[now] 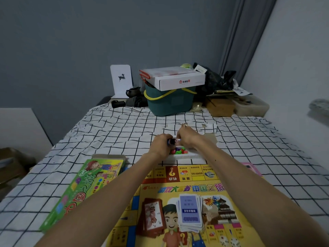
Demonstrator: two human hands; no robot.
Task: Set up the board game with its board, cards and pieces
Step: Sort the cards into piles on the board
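The yellow game board [187, 189] lies open on the checked cloth close to me. On it sit a red card stack [153, 218] and a blue card stack [190, 213]. Beyond the board's far edge stands a white tray [185, 155] holding several small colourful pieces [179, 151]. Above the tray my left hand [160, 145] and my right hand [187, 137] meet, both pinching a small dark piece [173, 141] between them. The green game box lid [83, 189] lies to the left of the board.
A teal basket [170, 102] with a white carton [178, 79] on top stands at the table's far end, beside a white deer bookend [122, 81], black bags and brown boxes [219, 106]. Torn paper scraps [209, 126] lie behind the hands. A pink item [252, 167] lies right of the board.
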